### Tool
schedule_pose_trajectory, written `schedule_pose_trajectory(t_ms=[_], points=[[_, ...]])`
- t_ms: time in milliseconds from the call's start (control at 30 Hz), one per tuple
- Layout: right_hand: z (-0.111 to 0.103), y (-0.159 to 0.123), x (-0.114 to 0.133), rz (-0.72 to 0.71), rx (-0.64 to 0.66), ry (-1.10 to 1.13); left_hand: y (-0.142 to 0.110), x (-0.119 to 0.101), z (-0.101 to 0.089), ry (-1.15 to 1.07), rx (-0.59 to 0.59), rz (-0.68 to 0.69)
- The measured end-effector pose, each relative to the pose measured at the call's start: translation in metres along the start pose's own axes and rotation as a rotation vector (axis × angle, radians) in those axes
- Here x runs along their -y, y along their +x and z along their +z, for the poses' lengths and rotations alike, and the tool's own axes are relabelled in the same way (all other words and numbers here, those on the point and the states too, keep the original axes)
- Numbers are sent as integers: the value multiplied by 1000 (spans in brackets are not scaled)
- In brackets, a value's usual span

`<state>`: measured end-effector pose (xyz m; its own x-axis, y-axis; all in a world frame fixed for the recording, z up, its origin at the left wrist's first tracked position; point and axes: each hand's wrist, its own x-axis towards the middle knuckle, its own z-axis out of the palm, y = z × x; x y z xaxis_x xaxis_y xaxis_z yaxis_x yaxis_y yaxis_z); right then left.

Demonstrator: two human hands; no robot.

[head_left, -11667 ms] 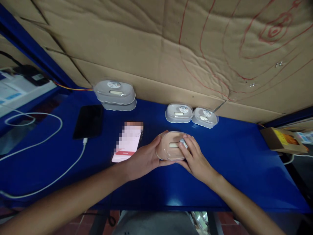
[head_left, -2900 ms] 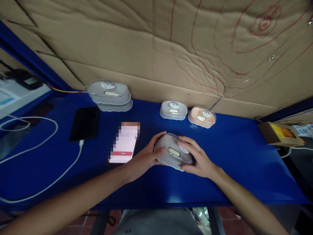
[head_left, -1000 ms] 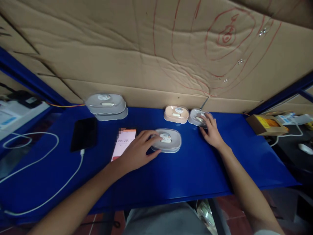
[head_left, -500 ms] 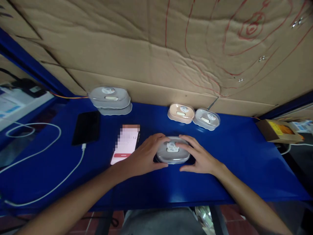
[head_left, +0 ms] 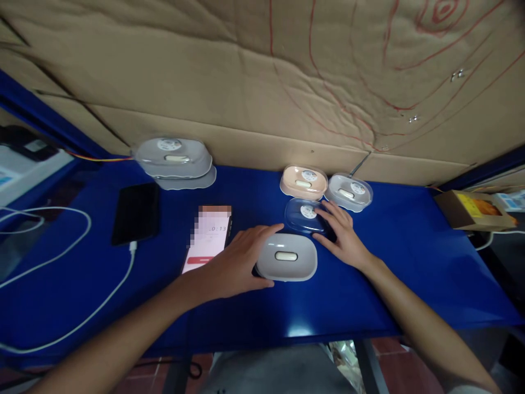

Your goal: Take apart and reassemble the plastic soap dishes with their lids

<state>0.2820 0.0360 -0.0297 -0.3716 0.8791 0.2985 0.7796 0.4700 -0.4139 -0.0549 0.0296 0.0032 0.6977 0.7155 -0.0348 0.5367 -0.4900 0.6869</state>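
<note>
Item, grey dish (head_left: 287,272): uncovered, upright on the blue table (head_left: 262,320) before you, a cream bar (head_left: 286,256) at its centre.
Item, your left hand (head_left: 240,260): curved about the dish's left end, fingers at the far rim, thumb at the near; how firmly it holds, you cannot tell from here.
Item, clear lid (head_left: 298,218): just behind the dish, round label facing up; contact with the table unclear.
Item, your right hand (head_left: 344,236): gripping the lid's right end between thumb and fingers.
Rear, against the cardboard wall (head_left: 172,71): one peach container (head_left: 292,180) and one grey container (head_left: 343,189), side by side, both lidded; further left, a stack of grey containers (head_left: 176,164).
To your left: a lit phone (head_left: 210,238); beyond it, a dark phone (head_left: 136,213), white cable attached.
</note>
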Motion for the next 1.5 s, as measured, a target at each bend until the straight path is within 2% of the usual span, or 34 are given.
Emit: schedule_pose_trajectory(t_ms=[100, 200, 267, 433, 600, 933, 1200, 1500], points=[[-6, -3, 15, -110, -5, 11, 1, -1, 0, -14, -27, 16], [-13, -8, 36, -311, 93, 44, 3, 0, 1, -64, -71, 14], [-13, -10, 47, -380, 159, 34, 5, 1, 1, -90, -102, 19], [-8, -8, 53, -366, 215, 77, 7, 0, 1, -67, -130, 26], [-13, -5, 53, -369, 266, 56, 7, -1, 1, -58, -127, 23], [-10, -8, 53, -360, 249, -3, 9, 4, 7, -17, -109, 22], [-12, -7, 46, -362, 177, 40, 10, 5, 10, -9, -112, -40], [-30, -8, 33, -308, 67, 52, 7, 7, 3, -42, -39, -62]])
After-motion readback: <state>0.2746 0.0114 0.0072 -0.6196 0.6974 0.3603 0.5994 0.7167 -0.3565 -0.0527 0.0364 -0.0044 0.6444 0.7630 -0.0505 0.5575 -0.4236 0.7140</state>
